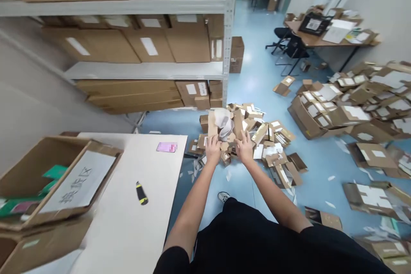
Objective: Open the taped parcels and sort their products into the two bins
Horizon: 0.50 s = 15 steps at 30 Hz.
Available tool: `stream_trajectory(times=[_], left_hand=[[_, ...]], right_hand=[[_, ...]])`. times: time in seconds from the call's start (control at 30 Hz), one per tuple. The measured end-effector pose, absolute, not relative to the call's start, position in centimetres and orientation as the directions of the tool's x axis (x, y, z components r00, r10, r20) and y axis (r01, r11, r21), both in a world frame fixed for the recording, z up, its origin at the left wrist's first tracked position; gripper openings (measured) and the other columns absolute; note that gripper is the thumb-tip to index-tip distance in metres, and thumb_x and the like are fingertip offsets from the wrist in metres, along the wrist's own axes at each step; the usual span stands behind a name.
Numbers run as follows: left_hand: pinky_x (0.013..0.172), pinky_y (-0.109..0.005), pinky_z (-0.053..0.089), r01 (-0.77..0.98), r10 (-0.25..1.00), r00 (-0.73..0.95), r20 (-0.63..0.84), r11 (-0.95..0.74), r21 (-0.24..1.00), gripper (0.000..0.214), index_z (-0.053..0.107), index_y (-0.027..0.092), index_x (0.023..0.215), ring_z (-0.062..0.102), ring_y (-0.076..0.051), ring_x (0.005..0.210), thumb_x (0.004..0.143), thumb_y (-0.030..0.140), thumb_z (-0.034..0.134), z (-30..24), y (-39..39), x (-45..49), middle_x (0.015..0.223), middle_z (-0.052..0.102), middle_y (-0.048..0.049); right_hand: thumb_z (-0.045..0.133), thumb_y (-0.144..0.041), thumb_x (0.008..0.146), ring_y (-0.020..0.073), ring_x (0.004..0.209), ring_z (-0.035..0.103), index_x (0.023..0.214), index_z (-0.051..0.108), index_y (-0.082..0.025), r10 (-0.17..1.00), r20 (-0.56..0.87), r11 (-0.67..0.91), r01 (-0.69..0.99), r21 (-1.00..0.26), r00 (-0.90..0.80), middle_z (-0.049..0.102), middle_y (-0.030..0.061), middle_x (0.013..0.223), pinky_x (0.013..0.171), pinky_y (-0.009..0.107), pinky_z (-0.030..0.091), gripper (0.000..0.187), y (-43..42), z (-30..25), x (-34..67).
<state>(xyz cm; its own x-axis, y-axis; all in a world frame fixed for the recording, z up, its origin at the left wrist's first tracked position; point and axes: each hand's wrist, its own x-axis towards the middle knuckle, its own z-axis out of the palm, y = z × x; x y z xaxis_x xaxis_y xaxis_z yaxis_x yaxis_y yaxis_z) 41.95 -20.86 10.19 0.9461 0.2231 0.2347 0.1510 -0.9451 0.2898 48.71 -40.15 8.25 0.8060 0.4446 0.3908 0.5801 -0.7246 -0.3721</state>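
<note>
Both my arms reach forward over the floor, with an open cardboard box (212, 125) between the hands. Crumpled white packing material (224, 120) shows inside it, and its flaps stand apart. My left hand (213, 150) grips the box's near left side, fingers bent over the cardboard. On the near right side, my right hand (244, 148) holds the box in the same way. Below and around it lies a pile of flattened and opened cartons (272, 137), so the box's lower part is hard to separate from them.
A white table (128, 222) at left carries a yellow-and-black box cutter (141, 193), a phone (167, 147) and a labelled open carton (80, 180). Metal shelving (144, 70) with boxes stands ahead. More cartons (349, 115) are heaped at right, with paper scraps on the blue floor.
</note>
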Motion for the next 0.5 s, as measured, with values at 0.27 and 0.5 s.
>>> stream_trajectory(times=[0.27, 0.5], left_hand=[[0.118, -0.051, 0.044, -0.126, -0.034, 0.958, 0.284, -0.941, 0.315, 0.070, 0.056, 0.027, 0.154, 0.041, -0.030, 0.151, 0.089, 0.003, 0.052, 14.6, -28.9, 53.9, 0.163, 0.051, -0.0097], [0.120, -0.051, 0.045, 0.045, 0.119, 0.965, 0.232, -0.953, 0.300, 0.068, 0.054, 0.027, 0.155, 0.042, -0.032, 0.151, 0.090, 0.009, 0.055, 12.6, -23.9, 45.8, 0.164, 0.049, -0.0104]], right_hand=[[0.062, -0.017, 0.087, 0.0425, 0.160, 0.025, 0.137, 0.071, -0.023, 0.276, 0.390, -0.782, 0.441, -0.441, 0.879, 0.047, 0.0117, 0.165, 0.122, 0.072, 0.035, 0.051, -52.3, 8.6, 59.6], [0.059, -0.018, 0.090, 0.0380, 0.161, 0.025, 0.142, 0.066, -0.021, 0.483, 0.427, -0.593, 0.644, -0.483, 0.764, 0.046, 0.0130, 0.164, 0.125, 0.066, 0.035, 0.052, -42.9, 9.3, 55.6]])
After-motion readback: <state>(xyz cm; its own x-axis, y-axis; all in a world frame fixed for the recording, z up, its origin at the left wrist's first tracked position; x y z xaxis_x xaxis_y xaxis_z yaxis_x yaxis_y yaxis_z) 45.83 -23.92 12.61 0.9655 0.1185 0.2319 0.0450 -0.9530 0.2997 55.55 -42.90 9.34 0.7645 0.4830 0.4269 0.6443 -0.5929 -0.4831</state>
